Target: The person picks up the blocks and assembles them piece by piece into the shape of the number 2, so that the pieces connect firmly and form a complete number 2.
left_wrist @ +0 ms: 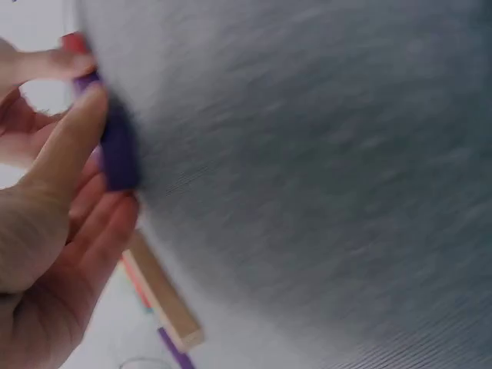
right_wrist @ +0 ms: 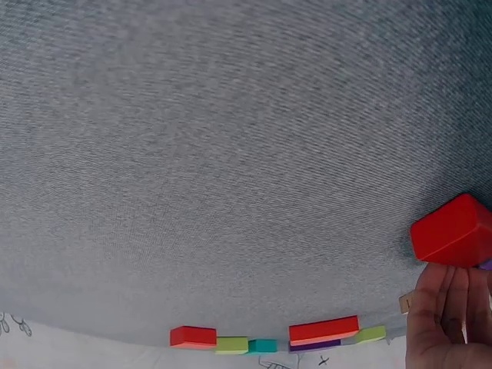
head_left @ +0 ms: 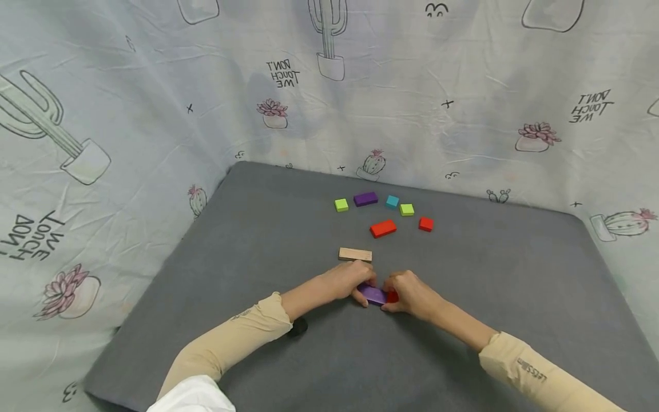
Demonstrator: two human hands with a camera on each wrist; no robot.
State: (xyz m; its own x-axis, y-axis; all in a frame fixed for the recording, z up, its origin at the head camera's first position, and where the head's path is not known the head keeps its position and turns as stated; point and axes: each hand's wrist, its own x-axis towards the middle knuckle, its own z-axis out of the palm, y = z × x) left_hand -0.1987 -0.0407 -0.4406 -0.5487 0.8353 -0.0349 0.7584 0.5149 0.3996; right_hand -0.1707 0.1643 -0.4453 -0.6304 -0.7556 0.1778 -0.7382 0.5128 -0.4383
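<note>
The left hand pinches a purple block on the grey table between thumb and fingers; in the left wrist view that hand has its thumb on one side of the purple block and fingertips on the other. The right hand grips a red block at the purple block's right end. In the right wrist view the red block rests against the fingers of the right hand. A plain wooden block lies just behind the left hand.
Farther back lie a long red block, a small red one, a purple one, a blue one and two lime ones. A black object is beside the left forearm. Patterned cloth hangs behind the table.
</note>
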